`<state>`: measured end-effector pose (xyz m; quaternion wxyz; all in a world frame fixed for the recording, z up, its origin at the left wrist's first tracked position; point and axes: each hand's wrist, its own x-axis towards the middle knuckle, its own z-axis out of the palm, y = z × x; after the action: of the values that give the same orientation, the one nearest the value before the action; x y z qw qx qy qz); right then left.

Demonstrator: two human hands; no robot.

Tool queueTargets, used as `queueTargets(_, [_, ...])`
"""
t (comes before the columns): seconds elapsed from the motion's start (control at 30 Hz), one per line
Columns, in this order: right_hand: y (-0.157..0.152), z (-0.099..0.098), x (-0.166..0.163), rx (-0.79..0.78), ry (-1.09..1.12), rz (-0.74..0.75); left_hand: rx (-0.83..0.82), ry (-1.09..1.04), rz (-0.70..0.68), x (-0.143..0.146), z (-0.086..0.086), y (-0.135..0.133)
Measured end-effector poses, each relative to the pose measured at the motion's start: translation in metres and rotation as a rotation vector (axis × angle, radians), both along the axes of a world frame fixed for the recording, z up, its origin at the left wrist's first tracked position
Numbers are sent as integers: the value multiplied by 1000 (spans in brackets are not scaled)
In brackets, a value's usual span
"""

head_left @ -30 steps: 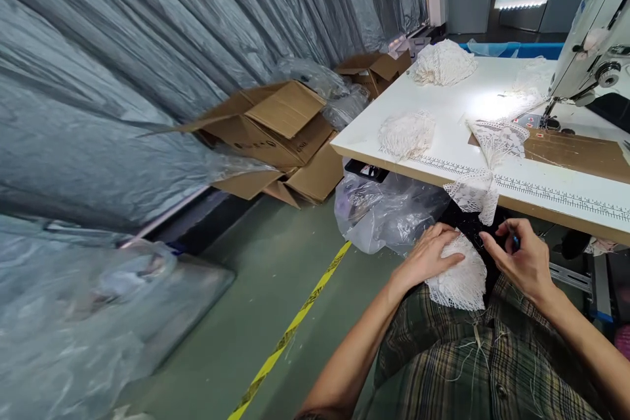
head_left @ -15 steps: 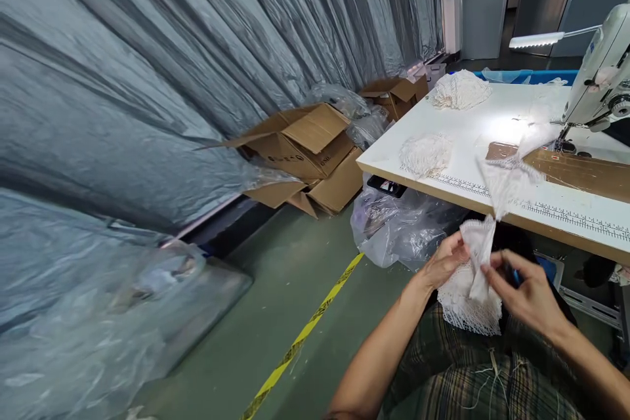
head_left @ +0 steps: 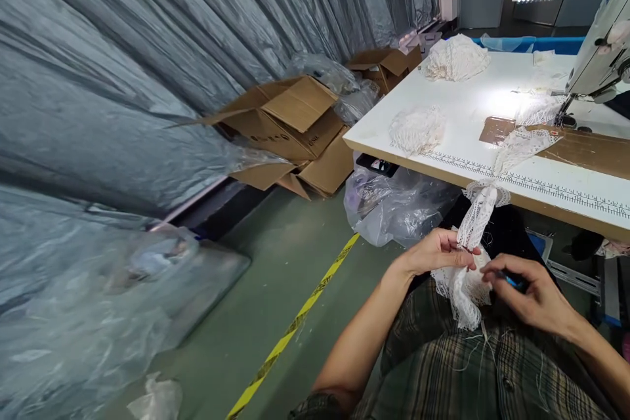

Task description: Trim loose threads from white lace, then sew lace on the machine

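Observation:
My left hand (head_left: pixel 445 252) is closed on a strip of white lace (head_left: pixel 476 220), pinching it between thumb and fingers above my lap. Upward from there the lace runs over the table edge towards the sewing machine (head_left: pixel 595 52). Its lower end hangs over more white lace on my lap. Close by on the right, my right hand (head_left: pixel 531 292) is curled around a small blue-and-dark tool (head_left: pixel 514 281), mostly hidden by the fingers. Its fingertips are near the lace; whether they touch it I cannot tell.
Two piles of white lace, a nearer pile (head_left: pixel 417 130) and a farther pile (head_left: pixel 457 58), lie on the white sewing table (head_left: pixel 374 125). Cardboard boxes (head_left: pixel 295 111) and plastic bags (head_left: pixel 394 203) stand left of it. Yellow tape (head_left: pixel 295 325) crosses the floor.
The lace has been drawn down through my left hand, and a longer patterned stretch now hangs below it. Both hands stay close together. The view has tilted down slightly.

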<state>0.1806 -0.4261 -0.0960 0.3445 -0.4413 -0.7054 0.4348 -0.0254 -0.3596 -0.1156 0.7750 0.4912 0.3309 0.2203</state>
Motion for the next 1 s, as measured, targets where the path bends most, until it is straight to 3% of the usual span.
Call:
queueTargets(0.3, [13,-21,-6,-116,-195,-148,157,146,69,-11,4,-8])
queueTargets(0.6, [16,-18,-19,117,-398,-129,312,223,109,-8,13,-16])
queueTargets(0.73, [17,-21,-22,178,-394,-139,338,240,119,-8,17,-18])
queueTargets(1.0, [17,-17,-28,8,-224,-158,329,239,129,-7,21,-17])
